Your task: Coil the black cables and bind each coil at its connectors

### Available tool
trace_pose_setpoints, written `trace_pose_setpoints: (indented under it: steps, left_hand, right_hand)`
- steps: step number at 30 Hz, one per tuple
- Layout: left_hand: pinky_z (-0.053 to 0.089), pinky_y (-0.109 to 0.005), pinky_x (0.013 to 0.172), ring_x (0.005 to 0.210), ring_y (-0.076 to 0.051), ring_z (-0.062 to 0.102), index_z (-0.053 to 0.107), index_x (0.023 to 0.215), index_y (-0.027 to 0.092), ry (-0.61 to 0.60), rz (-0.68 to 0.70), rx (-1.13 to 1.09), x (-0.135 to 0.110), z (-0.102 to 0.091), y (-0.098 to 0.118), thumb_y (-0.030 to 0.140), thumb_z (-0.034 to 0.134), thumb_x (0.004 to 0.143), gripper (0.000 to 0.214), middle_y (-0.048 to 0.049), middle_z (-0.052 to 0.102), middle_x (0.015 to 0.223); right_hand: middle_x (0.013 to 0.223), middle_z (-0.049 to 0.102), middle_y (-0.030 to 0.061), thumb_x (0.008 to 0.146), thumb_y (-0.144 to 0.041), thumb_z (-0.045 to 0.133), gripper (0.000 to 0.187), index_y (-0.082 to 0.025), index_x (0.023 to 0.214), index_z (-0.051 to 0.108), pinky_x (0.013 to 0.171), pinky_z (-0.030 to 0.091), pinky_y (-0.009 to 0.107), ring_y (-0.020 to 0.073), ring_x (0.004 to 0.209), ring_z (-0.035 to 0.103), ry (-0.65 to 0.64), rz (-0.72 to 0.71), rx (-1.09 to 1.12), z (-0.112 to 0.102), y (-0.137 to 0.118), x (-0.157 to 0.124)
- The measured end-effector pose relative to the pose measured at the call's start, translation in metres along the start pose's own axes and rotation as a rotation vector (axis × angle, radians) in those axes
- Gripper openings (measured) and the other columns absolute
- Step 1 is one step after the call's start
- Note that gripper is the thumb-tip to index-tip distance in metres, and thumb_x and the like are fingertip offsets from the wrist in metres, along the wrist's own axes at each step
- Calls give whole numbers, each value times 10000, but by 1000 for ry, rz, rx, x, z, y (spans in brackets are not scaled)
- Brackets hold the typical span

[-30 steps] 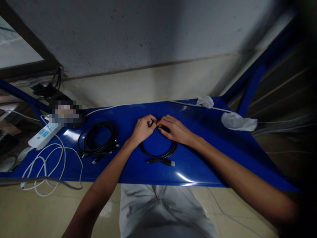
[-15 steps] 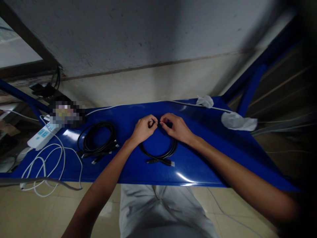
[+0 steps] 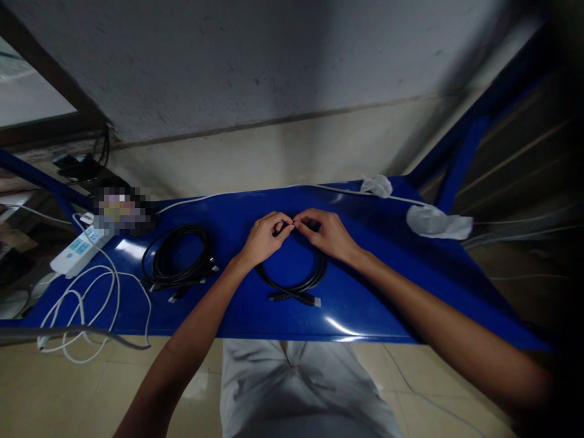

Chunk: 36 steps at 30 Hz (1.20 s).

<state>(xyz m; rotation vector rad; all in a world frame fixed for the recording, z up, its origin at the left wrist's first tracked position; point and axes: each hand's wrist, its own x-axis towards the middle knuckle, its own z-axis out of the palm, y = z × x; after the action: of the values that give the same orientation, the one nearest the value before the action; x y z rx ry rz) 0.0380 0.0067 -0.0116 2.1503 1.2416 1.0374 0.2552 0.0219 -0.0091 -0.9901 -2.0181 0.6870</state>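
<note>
While both forearms slant inward over the blue table (image 3: pixel 383 298), the left hand (image 3: pixel 267 238) and the right hand (image 3: pixel 331 236) stand nearly tip to tip, backs upward; thumb and forefinger of each are pinched narrow, though I cannot tell what lies between them; the coiled black cable (image 3: pixel 318 275) rests on the table beneath the hands, plug ends toward the near edge; pale-blue panels mark the white power strip (image 3: pixel 68 261), any lettering too small to read.
</note>
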Motion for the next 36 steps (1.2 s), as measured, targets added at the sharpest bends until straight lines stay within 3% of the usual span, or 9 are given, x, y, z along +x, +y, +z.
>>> trace_pose_setpoints:
  steps: [14, 25, 36]
  left_hand:
    - [453, -283, 770, 813, -160, 597, 764, 1062, 245, -60, 50, 90, -3, -1, -1, 298, 678, 1059, 101, 2, 569, 854]
    - [453, -286, 760, 811, -157, 594, 750, 1000, 232, -18, 41, 117, -2, 2, -7, 292, 704, 1050, 91, 0, 574, 861]
    - [443, -284, 730, 749, -140, 534, 708, 926, 209, 58, 9, 114, -2, 3, -5, 283, 776, 1004, 127, 17, 541, 830]
  right_hand:
    - [905, 790, 45, 1000, -339, 653, 165, -209, 988, 754, 763, 520, 350, 214, 800, 711, 3, 63, 80, 1, 5, 1]
    - [1004, 803, 68, 955, -239, 641, 141, -213, 1017, 764, 851, 561, 384, 231, 892, 730, -46, -57, 49, 0, 0, 0]
    - [1014, 817, 62, 1032, -330, 666, 164, -240, 1039, 804, 878, 544, 412, 244, 914, 722, -70, -76, 34, 0, 3, 0]
